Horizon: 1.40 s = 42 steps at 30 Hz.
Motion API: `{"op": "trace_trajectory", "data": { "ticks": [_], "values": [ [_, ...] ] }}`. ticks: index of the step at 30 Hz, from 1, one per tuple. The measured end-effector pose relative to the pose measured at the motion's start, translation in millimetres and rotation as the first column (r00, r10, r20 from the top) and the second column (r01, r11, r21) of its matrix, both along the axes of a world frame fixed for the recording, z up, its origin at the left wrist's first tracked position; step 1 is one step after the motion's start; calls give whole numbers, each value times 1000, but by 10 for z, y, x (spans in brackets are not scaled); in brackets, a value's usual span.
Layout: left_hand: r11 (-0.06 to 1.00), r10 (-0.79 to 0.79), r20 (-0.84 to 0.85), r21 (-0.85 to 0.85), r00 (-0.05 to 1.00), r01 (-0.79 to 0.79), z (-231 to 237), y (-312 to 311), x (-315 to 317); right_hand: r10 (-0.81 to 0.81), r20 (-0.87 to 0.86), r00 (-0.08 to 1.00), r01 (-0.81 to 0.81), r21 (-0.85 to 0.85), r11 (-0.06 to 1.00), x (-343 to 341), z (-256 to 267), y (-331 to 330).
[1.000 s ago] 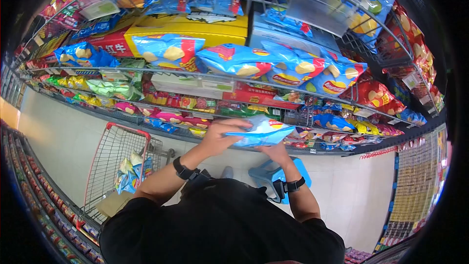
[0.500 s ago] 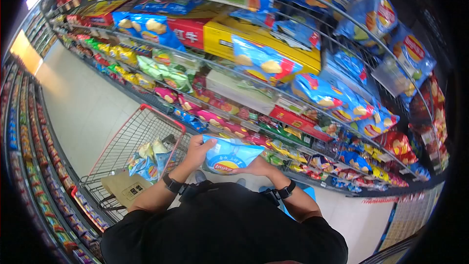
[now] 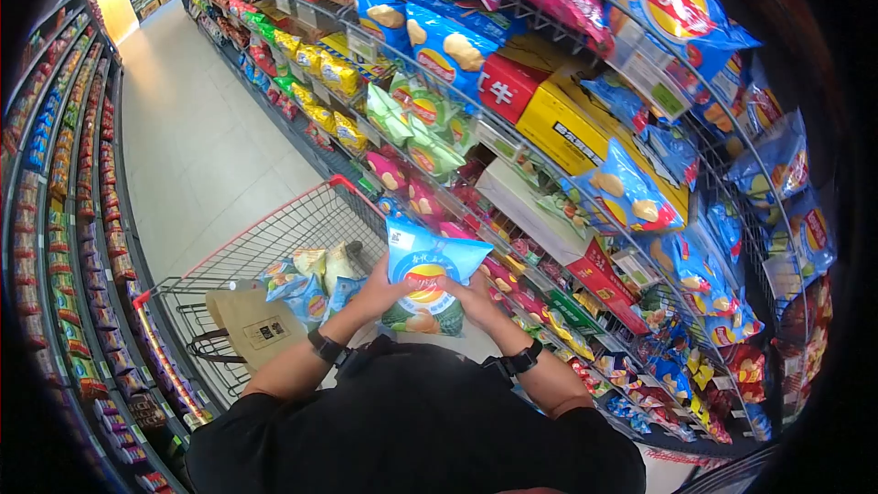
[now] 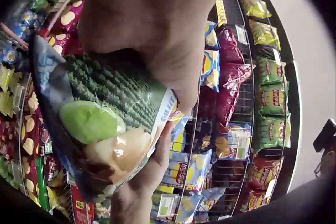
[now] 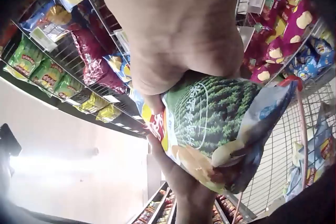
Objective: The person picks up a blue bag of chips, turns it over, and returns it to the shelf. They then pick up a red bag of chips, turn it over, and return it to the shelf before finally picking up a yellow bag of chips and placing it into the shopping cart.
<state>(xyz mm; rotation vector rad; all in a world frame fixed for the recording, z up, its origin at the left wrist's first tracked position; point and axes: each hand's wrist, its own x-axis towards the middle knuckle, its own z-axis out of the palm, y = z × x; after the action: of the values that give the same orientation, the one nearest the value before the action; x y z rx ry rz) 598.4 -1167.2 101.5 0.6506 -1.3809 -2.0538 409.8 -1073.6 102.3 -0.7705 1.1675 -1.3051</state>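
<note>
A light blue bag of potato chips (image 3: 439,252) stands upright in front of the person's chest, its printed front towards the head camera. The left hand (image 3: 380,293) grips its left side and the right hand (image 3: 474,300) its right side, thumbs over the front. In the left wrist view the same chip bag (image 4: 105,103) shows a print of green rows, a lime and chips, with the right hand (image 4: 144,179) below it. From the right wrist, the left hand (image 5: 184,179) shows beyond the bag. Fingers behind the bag are hidden in the head view.
A red-rimmed shopping cart (image 3: 274,224) stands at the front left. It holds several chip bags (image 3: 306,293) and a brown paper bag (image 3: 261,329). Snack shelves (image 3: 512,146) curve along the right; another shelf row (image 3: 82,247) lines the left. Between them runs a pale floor (image 3: 174,119).
The view has swung left along the aisle, bringing the cart closer to the hands. The chip bag has turned from lying flat to upright, front showing, still held in both hands.
</note>
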Motion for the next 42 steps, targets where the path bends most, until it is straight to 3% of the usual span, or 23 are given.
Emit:
{"op": "trace_trajectory", "data": {
  "ticks": [7,16,21,24,27,31,42],
  "values": [
    [998,9,107,60,994,-15,-360,-186,187,-5,4,1000,4,88,996,199,-166,-179],
    [996,-77,182,51,980,69,-200,-269,53,-98,126,987,81,136,987,82,-222,-115],
    [991,-109,80,91,991,102,-325,-329,-41,-179,132,975,154,178,972,68,-204,-126],
    [993,-71,83,100,994,63,-175,-385,-111,-152,219,964,115,172,978,30,-178,-118],
    [990,-10,84,138,996,-1,-171,-439,-162,-102,198,975,83,102,991,76,-84,-137],
    [987,-13,61,161,998,3,-162,-441,-149,-166,204,965,128,188,974,68,-130,-170],
    [988,37,39,147,999,-43,-137,-431,-65,-114,248,962,64,198,978,113,-65,-227]
  ]
}}
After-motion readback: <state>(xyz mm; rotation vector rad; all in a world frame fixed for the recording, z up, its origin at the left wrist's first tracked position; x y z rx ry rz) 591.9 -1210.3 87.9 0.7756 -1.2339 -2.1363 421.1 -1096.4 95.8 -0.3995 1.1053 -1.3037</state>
